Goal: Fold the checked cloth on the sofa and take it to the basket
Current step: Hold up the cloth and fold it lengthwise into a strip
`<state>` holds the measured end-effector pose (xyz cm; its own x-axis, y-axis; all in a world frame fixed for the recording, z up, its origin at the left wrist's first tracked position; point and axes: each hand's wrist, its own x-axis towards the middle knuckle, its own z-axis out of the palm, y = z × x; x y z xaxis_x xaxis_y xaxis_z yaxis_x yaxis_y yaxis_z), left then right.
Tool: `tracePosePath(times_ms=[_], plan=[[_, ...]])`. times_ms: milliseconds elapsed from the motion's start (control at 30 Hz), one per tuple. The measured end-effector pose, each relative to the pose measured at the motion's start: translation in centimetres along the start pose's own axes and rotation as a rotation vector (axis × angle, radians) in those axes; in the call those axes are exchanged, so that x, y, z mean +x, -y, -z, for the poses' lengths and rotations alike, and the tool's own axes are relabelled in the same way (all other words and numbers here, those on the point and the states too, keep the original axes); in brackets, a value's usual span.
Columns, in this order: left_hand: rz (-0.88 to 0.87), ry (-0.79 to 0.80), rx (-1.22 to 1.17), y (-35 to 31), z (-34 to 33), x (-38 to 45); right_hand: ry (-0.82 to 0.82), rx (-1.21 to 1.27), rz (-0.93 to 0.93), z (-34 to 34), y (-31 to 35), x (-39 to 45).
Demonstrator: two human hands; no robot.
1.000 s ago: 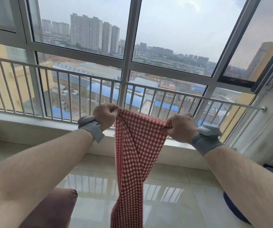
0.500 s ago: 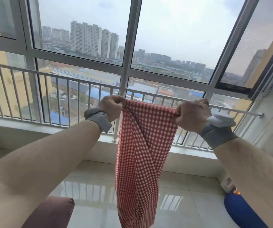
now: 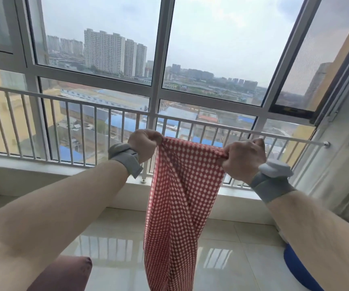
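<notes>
Obs., near to far, all places taken from the railing (image 3: pixel 190 120).

Nearest: a maroon cushion (image 3: pixel 64 274) low and left, well short of the railing, and a blue rounded thing (image 3: pixel 299 269) low and right on the tiled floor (image 3: pixel 116 238). No basket in sight.

Change over the last second: both arms have come up and the hands have drawn a little further apart. The cloth's top edge, which hung well below the railing's top bar a second ago, now sits just under it. The cloth (image 3: pixel 179 206) has opened from a narrow rope-like hang into a wider band with a taut upper hem.

Meaning, as I judge it: this is the shake-out and spreading before a fold. No fold made yet; the carry to the basket is still to come.

Left hand (image 3: pixel 143 144): fingers curled tight, clamped on the cloth's left top corner. Right hand (image 3: pixel 244 157): fingers bunched and pinching the right top corner, a little lower than the left. Grey bands on both wrists.

Cloth: red with small white checks, thin, held in the air in front of the railing. It narrows downward, with a long diagonal crease through the middle, and its lower end runs out of view.

Beyond the railing: window glass, rooftops, tower blocks, grey sky.
</notes>
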<state>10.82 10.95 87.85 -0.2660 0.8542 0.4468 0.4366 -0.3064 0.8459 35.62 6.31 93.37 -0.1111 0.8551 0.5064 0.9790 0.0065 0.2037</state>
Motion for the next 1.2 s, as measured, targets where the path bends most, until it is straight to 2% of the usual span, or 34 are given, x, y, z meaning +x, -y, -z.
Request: tracePosePath(times_ms=[233, 300, 367, 400, 433, 500, 533, 667, 833, 867, 967, 1000, 1033, 1100, 1133, 1200], plan=[[-0.006, 0.072, -0.054, -1.9, 0.3, -0.6, 0.026, 0.071, -0.058, 1.4, -0.6, -0.3], [-0.088, -0.016, -0.119, -3.0, 0.9, -0.8, -0.113, 0.154, -0.105, 1.8, -1.3, -0.3], [-0.235, -0.159, -0.199, -3.3, 1.7, -1.3, -0.406, 0.299, -0.107, 2.1, -1.8, -0.9], [-0.287, -0.189, -0.171, -3.3, 1.8, -1.5, -0.479, 0.303, -0.058, 2.4, -1.6, -1.1], [-0.298, -0.167, -0.098, -2.8, 1.5, -2.5, -0.374, 0.194, 0.008, 1.8, -1.3, -1.8], [-0.167, -0.074, -0.020, -1.3, 0.6, -3.4, -0.007, 0.020, 0.101, 0.1, -0.4, -2.3], [-0.114, -0.079, -0.046, -0.9, 0.1, -3.3, 0.045, 0.033, 0.085, -0.4, -0.2, -2.0], [-0.017, -0.084, -0.174, 0.0, -0.3, -3.1, -0.081, 0.031, -0.050, -1.3, -0.5, -0.9], [0.044, 0.100, -0.024, -1.5, -0.3, -1.4, 0.062, 0.041, 0.051, 0.0, -2.1, 0.4], [0.048, 0.091, -0.069, -2.7, 0.2, -0.7, 0.014, 0.074, 0.040, 0.6, -2.4, 0.9], [-0.084, -0.110, -0.210, -5.2, 1.5, 0.1, -0.407, 0.344, -0.108, 1.7, -2.5, 0.9], [-0.103, -0.112, -0.195, -5.2, 1.5, -0.6, -0.465, 0.364, -0.076, 1.8, -2.0, 0.4], [-0.064, -0.069, -0.155, -4.6, 1.1, -1.1, -0.349, 0.306, -0.005, 1.2, -1.4, 0.0], [0.171, 0.039, -0.107, -2.2, -0.3, -2.8, 0.102, 0.137, 0.070, -1.4, -0.4, -2.6], [0.220, 0.023, -0.117, -1.3, -0.7, -2.6, 0.154, 0.137, 0.061, -2.2, -0.3, -2.4], [0.255, 0.018, -0.118, -0.1, -0.9, -2.8, 0.149, 0.113, 0.030, -2.2, -0.8, -1.6]])
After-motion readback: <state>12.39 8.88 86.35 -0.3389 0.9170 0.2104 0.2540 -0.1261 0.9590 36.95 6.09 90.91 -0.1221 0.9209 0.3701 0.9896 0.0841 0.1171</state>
